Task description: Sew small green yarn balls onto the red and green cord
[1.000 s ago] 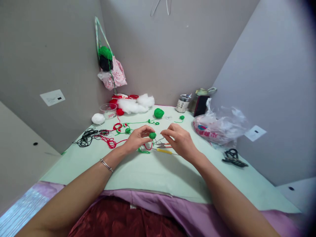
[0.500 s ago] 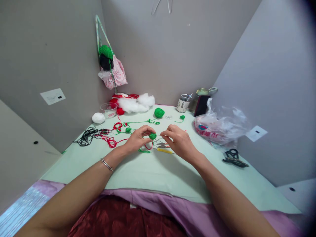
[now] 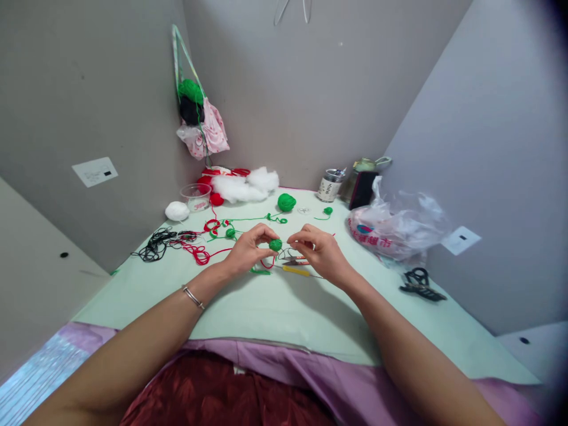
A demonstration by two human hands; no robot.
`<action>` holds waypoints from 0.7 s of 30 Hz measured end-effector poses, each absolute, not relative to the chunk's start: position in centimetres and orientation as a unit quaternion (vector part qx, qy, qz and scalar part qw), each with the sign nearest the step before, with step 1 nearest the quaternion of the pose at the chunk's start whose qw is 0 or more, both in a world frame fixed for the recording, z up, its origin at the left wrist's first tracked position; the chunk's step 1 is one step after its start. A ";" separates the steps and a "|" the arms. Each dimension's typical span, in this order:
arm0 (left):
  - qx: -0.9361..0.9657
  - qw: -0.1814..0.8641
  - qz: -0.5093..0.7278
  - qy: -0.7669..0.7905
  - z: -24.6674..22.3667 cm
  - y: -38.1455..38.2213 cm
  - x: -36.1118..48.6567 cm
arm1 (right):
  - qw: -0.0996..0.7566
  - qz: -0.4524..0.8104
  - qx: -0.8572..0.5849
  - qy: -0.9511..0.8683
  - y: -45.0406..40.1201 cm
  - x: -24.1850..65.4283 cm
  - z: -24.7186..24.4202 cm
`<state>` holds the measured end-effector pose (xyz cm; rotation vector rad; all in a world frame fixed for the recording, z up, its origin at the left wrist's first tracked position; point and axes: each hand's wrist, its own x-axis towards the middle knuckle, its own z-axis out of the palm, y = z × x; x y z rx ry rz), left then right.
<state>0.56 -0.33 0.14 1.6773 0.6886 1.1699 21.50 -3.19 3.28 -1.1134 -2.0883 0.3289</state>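
A small green crocheted ball (image 3: pixel 276 244) sits between the thumb and fingers of my left hand (image 3: pixel 252 248). Just to its right, my right hand (image 3: pixel 317 248) has thumb and forefinger pinched together. Whatever is in that pinch is too thin to make out. On the table below the hands lie small scissors (image 3: pixel 295 260), partly covered by the right hand, and a yellow-handled tool (image 3: pixel 296 271) with a thin metal shaft. Red yarn (image 3: pixel 267 264) curves under the green ball, and a short bundle of green yarn (image 3: pixel 260 271) lies near my left hand.
Green yarn balls (image 3: pixel 286 202), white stuffing (image 3: pixel 244 186) and a clear plastic cup (image 3: pixel 196 197) stand toward the back. Tangled black yarn (image 3: pixel 160 244) and a white ball (image 3: pixel 176 211) are at left. A plastic bag (image 3: pixel 390 228) and a black hair clip (image 3: pixel 420 285) lie at right.
My right hand has shifted very slightly, and the thin light line earlier seen between its fingertips and the green ball no longer shows clearly. My left hand stays nearly still.
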 end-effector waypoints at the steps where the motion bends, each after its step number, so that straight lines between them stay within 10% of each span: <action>1: 0.691 0.465 0.478 0.279 0.1 -0.3 0.5 | 0.362 0.112 -0.433 -0.818 -3.3 21.5 3.4; 21: 0.726 0.411 0.482 0.268 -0.1 -0.5 0.5 | 0.409 0.193 -0.418 -0.788 -3.0 20.6 2.6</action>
